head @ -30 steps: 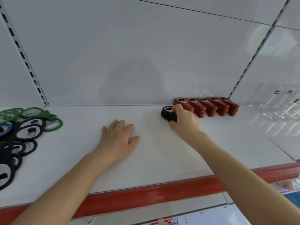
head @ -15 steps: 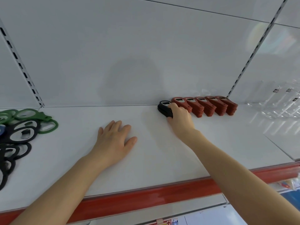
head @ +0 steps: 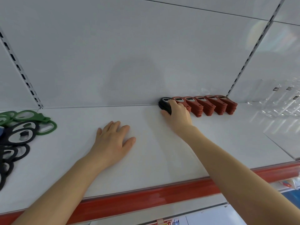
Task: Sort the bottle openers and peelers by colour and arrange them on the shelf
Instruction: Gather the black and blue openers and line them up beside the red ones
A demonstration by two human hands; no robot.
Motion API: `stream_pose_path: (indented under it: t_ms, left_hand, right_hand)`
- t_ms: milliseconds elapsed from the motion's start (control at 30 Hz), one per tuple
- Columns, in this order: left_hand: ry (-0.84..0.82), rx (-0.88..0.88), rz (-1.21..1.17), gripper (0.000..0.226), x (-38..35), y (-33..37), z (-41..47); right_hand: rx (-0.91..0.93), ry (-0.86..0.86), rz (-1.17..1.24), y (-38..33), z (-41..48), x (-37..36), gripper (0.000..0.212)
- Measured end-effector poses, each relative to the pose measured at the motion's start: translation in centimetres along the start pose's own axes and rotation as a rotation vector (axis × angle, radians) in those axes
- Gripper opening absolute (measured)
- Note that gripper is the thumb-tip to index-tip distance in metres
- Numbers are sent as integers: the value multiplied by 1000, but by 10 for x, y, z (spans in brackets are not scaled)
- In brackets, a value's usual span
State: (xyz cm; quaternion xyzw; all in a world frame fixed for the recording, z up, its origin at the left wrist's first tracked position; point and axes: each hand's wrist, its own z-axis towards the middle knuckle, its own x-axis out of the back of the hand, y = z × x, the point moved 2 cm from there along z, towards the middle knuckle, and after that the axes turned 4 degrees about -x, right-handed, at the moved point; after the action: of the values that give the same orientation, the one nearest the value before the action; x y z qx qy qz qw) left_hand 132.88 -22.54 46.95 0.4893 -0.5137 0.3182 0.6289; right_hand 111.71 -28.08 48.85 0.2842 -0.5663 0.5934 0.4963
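A stack of black bottle openers [head: 164, 103] stands against the shelf's back wall, at the left end of a row of red opener stacks [head: 211, 106]. My right hand [head: 177, 115] grips the black stack, fingers curled over it. My left hand [head: 113, 140] rests flat on the white shelf [head: 146, 151], palm down, holding nothing. A loose heap of green openers [head: 32, 117] and black openers [head: 14, 143] lies at the far left of the shelf.
A red price strip [head: 146, 195] runs along the shelf's front edge. Clear plastic items [head: 279, 101] sit at the back right. Slotted uprights [head: 21, 72] stand on the back wall. A wide bare stretch of shelf lies between the heap and the red row.
My right hand has pushed the black stack back and to the right until it sits against the wall beside the red row. My left hand has stayed flat on the shelf.
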Motion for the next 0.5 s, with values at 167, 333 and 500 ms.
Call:
stream_pose_path:
  t_ms: [167, 333, 500]
  left_hand:
    - [4, -1, 4, 50, 0, 0, 1]
    - [8, -4, 19, 49, -1, -1, 2]
    - [16, -6, 20, 50, -3, -3, 3]
  right_hand:
    - [17, 87, 41, 3, 0, -2, 27]
    - [15, 83, 81, 3, -1, -1, 26]
    - [14, 64, 120, 4, -3, 1, 30]
